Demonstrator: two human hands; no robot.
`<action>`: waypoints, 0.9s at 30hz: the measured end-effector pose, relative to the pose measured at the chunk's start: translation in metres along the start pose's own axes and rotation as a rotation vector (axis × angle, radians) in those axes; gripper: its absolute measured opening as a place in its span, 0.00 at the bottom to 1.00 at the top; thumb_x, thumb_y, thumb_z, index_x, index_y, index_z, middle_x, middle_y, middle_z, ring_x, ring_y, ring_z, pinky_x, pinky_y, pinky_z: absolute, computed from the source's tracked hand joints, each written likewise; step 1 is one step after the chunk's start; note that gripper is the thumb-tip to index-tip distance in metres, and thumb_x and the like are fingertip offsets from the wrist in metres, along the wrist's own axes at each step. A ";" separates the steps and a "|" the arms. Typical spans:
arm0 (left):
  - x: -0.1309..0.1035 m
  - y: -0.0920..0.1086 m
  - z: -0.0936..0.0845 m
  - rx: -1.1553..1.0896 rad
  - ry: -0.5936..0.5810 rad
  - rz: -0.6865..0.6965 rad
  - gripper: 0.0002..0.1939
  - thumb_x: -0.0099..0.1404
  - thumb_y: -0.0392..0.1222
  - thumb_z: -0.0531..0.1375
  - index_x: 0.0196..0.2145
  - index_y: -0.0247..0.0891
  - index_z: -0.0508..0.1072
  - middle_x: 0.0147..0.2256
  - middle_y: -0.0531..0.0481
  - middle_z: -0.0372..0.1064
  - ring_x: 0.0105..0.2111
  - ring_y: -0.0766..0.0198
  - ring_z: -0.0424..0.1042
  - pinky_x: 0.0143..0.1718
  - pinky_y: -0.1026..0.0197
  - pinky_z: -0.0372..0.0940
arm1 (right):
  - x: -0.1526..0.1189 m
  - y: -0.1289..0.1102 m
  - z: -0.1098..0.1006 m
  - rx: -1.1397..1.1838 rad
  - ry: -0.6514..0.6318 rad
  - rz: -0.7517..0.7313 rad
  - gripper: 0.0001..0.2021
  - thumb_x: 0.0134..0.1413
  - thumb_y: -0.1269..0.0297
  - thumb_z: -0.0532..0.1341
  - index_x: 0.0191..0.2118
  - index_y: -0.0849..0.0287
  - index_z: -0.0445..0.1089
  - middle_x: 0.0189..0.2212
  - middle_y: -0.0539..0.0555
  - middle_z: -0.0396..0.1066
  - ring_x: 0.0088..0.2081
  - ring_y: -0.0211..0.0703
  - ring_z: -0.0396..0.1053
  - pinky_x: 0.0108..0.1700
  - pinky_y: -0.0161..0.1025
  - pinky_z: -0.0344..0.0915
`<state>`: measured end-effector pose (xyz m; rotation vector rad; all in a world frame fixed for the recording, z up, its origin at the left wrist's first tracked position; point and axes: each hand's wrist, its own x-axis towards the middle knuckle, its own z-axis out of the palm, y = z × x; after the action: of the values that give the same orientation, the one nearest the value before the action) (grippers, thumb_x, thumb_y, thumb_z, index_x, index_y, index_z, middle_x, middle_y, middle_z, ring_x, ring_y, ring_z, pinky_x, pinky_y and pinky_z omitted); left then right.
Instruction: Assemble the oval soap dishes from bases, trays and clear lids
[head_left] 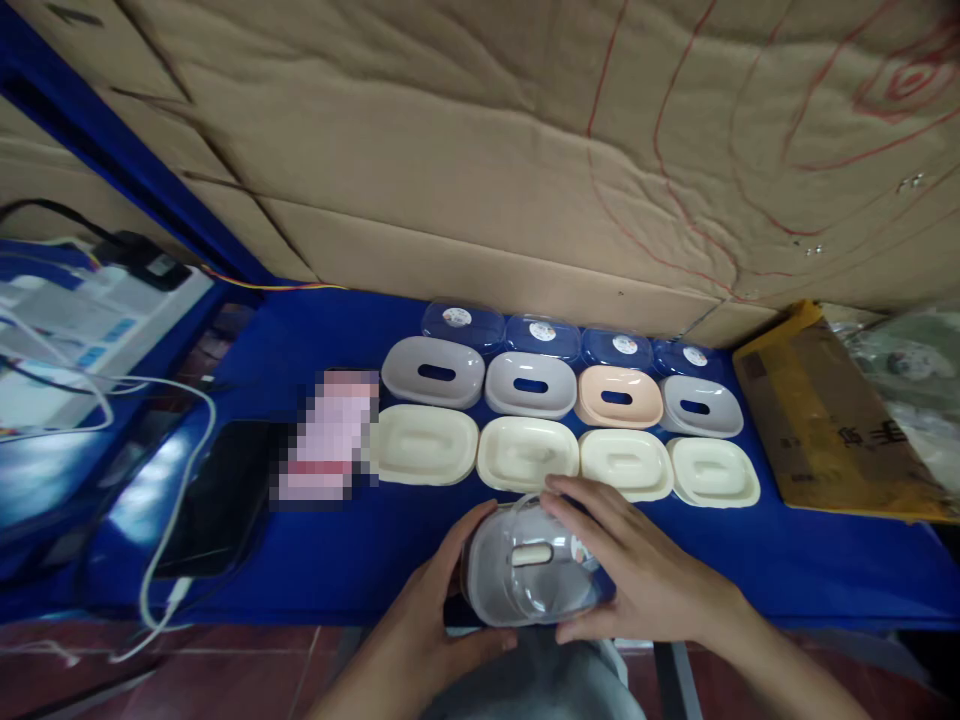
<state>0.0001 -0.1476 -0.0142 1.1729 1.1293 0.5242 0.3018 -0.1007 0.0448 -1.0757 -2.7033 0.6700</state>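
Note:
Near the table's front edge, my left hand [442, 590] is wrapped round the left end of a grey soap dish [487, 570], whose centre slot shows a cream piece beneath. My right hand [622, 570] grips a clear lid [551, 585] with a round sticker. The lid lies tilted over the right part of the dish, overlapping it. Just beyond my hands is a row of cream soap dish bases [529, 452]. Behind them sit slotted trays, several grey [531, 383] and one peach [619, 394]. More clear lids [541, 338] with stickers form the back row.
A cardboard box [810, 420] and clear plastic bags [907, 365] are at the right. On the left lie a blurred-out pink item [330, 435], a black phone [217, 495] on a white cable [176, 595], and a power strip [97, 330]. A cardboard wall [450, 150] rises behind the blue table [315, 570].

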 end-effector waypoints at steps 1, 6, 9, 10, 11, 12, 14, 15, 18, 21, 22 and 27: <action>-0.002 0.001 -0.002 0.043 0.017 0.007 0.54 0.61 0.50 0.77 0.78 0.57 0.56 0.74 0.42 0.62 0.70 0.39 0.69 0.69 0.39 0.68 | 0.006 0.001 -0.007 -0.003 0.020 -0.009 0.65 0.55 0.34 0.73 0.84 0.53 0.34 0.75 0.71 0.59 0.75 0.68 0.60 0.72 0.61 0.67; -0.010 -0.004 -0.004 0.291 0.186 0.073 0.51 0.64 0.48 0.75 0.78 0.57 0.57 0.75 0.41 0.57 0.72 0.37 0.66 0.70 0.36 0.68 | 0.054 -0.001 -0.037 -0.040 0.138 -0.091 0.63 0.59 0.35 0.71 0.84 0.51 0.32 0.76 0.70 0.56 0.75 0.68 0.59 0.71 0.63 0.67; -0.013 -0.008 -0.002 0.361 0.188 0.085 0.52 0.65 0.50 0.75 0.79 0.56 0.54 0.78 0.39 0.48 0.73 0.35 0.63 0.69 0.37 0.69 | 0.084 -0.002 -0.041 -0.036 0.128 -0.146 0.62 0.60 0.39 0.73 0.84 0.51 0.33 0.77 0.70 0.56 0.76 0.69 0.58 0.72 0.66 0.65; -0.014 -0.008 -0.002 0.384 0.184 0.094 0.53 0.65 0.50 0.75 0.79 0.56 0.53 0.79 0.39 0.47 0.74 0.35 0.61 0.70 0.36 0.68 | 0.096 -0.001 -0.041 -0.023 0.124 -0.153 0.61 0.60 0.40 0.73 0.84 0.50 0.33 0.77 0.69 0.56 0.76 0.69 0.58 0.72 0.67 0.65; -0.014 -0.007 -0.002 0.412 0.181 0.106 0.54 0.65 0.50 0.75 0.79 0.56 0.52 0.79 0.39 0.47 0.75 0.35 0.59 0.71 0.35 0.66 | 0.109 0.000 -0.040 -0.009 0.124 -0.150 0.60 0.61 0.41 0.73 0.83 0.49 0.35 0.77 0.68 0.56 0.76 0.68 0.58 0.72 0.67 0.64; -0.014 -0.006 -0.003 0.444 0.178 0.121 0.54 0.65 0.50 0.76 0.80 0.56 0.52 0.78 0.39 0.49 0.76 0.36 0.58 0.72 0.34 0.64 | 0.124 0.002 -0.040 0.001 0.131 -0.136 0.58 0.61 0.43 0.74 0.83 0.49 0.38 0.77 0.68 0.56 0.76 0.67 0.59 0.72 0.66 0.64; -0.012 -0.003 -0.004 0.516 0.161 0.157 0.55 0.65 0.51 0.76 0.80 0.56 0.52 0.76 0.39 0.55 0.76 0.36 0.57 0.74 0.28 0.59 | 0.161 0.004 -0.039 -0.010 0.147 -0.090 0.53 0.61 0.48 0.73 0.82 0.53 0.44 0.77 0.68 0.55 0.75 0.66 0.58 0.73 0.64 0.61; -0.010 -0.002 -0.004 0.552 0.149 0.172 0.55 0.64 0.53 0.77 0.79 0.56 0.53 0.76 0.38 0.57 0.76 0.35 0.57 0.74 0.26 0.56 | 0.183 0.005 -0.038 -0.035 0.152 -0.074 0.51 0.61 0.51 0.73 0.81 0.55 0.47 0.77 0.68 0.55 0.75 0.66 0.58 0.74 0.63 0.60; -0.005 0.001 -0.002 0.624 0.131 0.173 0.56 0.61 0.57 0.78 0.79 0.53 0.56 0.75 0.36 0.58 0.75 0.30 0.58 0.73 0.19 0.53 | 0.256 0.003 -0.036 -0.115 0.156 -0.070 0.48 0.58 0.60 0.72 0.79 0.60 0.50 0.74 0.67 0.59 0.73 0.63 0.59 0.75 0.59 0.56; -0.001 0.003 0.001 0.640 0.123 0.136 0.58 0.60 0.58 0.79 0.79 0.49 0.56 0.74 0.33 0.59 0.75 0.29 0.58 0.72 0.17 0.53 | 0.324 0.000 -0.029 -0.194 0.112 -0.019 0.48 0.58 0.57 0.73 0.78 0.58 0.51 0.74 0.65 0.61 0.73 0.63 0.57 0.74 0.58 0.54; 0.000 0.003 0.001 0.640 0.116 0.128 0.59 0.60 0.58 0.79 0.79 0.48 0.56 0.74 0.32 0.59 0.74 0.28 0.58 0.72 0.17 0.53 | 0.342 0.000 -0.026 -0.206 0.097 0.011 0.49 0.58 0.54 0.74 0.78 0.59 0.52 0.73 0.67 0.62 0.73 0.66 0.57 0.73 0.60 0.54; 0.002 0.004 0.002 0.650 0.070 0.105 0.61 0.59 0.60 0.79 0.79 0.43 0.55 0.73 0.29 0.60 0.75 0.29 0.58 0.72 0.18 0.53 | 0.400 0.007 -0.012 -0.229 0.041 0.115 0.51 0.59 0.42 0.74 0.76 0.68 0.54 0.70 0.75 0.66 0.71 0.73 0.61 0.70 0.63 0.57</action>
<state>0.0033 -0.1451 -0.0119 1.7905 1.3514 0.2783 0.0177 0.1815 0.0438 -1.2899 -2.7498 0.3552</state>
